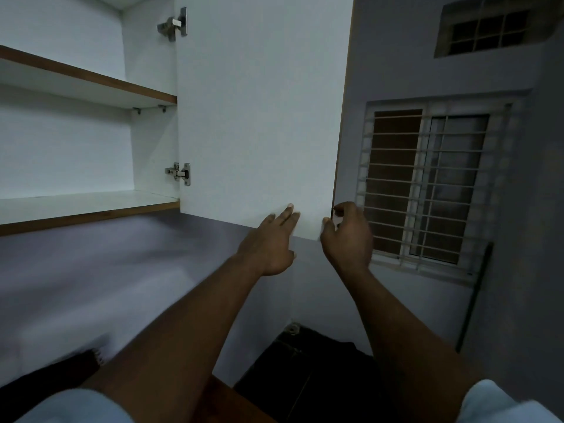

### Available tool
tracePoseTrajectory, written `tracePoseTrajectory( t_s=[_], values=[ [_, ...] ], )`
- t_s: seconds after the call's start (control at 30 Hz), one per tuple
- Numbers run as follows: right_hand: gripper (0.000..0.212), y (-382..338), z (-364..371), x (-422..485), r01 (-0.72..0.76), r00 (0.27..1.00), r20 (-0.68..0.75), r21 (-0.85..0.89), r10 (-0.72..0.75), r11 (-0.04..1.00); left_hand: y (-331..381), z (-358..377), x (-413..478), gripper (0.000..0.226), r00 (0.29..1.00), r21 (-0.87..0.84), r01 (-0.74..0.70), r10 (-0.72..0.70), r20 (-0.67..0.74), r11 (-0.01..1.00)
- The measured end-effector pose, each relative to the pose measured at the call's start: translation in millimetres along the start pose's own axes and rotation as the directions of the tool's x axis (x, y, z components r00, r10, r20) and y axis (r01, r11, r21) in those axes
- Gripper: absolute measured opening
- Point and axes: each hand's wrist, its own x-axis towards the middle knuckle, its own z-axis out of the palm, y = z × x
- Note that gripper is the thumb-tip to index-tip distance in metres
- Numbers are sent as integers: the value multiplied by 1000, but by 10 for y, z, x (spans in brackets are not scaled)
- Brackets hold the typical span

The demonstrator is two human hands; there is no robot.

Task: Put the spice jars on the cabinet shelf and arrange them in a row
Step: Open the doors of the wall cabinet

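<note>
A white wall cabinet stands open, its door (259, 111) swung out toward me. Inside, the lower shelf (76, 206) and the upper shelf (91, 83) are bare. No spice jar is in view. My left hand (271, 239) lies flat with straight fingers against the inner face of the door near its bottom edge. My right hand (346, 233) curls its fingers and thumb round the door's bottom right corner.
Two metal hinges (180, 174) join the door to the cabinet side. A barred window (427, 184) is in the wall right of the door, with a small vent window (485, 25) above. A dark counter corner (305, 377) lies below.
</note>
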Motion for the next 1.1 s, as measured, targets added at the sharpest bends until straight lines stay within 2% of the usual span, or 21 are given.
tracePoseTrajectory(
  t_s=[0.07, 0.13, 0.27, 0.4, 0.5, 0.57, 0.73, 0.87, 0.97, 1.1],
  values=[
    [32, -104, 17, -82, 63, 988, -136, -45, -68, 997, -60, -2, -31, 92, 999, 15, -17, 18, -49, 1000],
    [26, -249, 57, -171, 166, 971, -170, -41, -171, 985, -140, -36, -74, 90, 996, 43, -16, 20, -84, 999],
    [10, -582, 235, -342, 360, 933, -18, 52, -360, 931, -395, -172, -201, 88, 994, 131, 52, -39, -105, 990],
    [6, -893, 478, -491, 393, 898, 148, 157, -415, 906, -791, -358, -435, 86, 984, 226, 174, -159, -82, 958],
    [8, -1139, 684, -590, 405, 857, 251, 215, -451, 889, -1123, -572, -676, 72, 967, 325, 254, -233, -103, 911],
    [9, -1333, 844, -657, 404, 824, 313, 257, -471, 878, -1352, -764, -853, 55, 954, 434, 300, -270, -130, 849],
    [10, -1887, 1249, -862, 384, 744, 398, 403, -537, 831, -1824, -1302, -1367, 29, 870, 692, 434, -467, -157, 577],
    [9, -2364, 1523, -1086, 315, 671, 459, 535, -582, 784, -2129, -1661, -1848, 26, 783, 748, 532, -566, -257, 396],
    [9, -2692, 1684, -1232, 260, 613, 484, 623, -625, 738, -2302, -1858, -2184, 29, 758, 817, 508, -591, -274, 273],
    [17, -3050, 1824, -1416, 181, 516, 479, 749, -710, 637, -2393, -2012, -2417, 37, 798, 910, 373, -564, -214, 182]
  ],
)
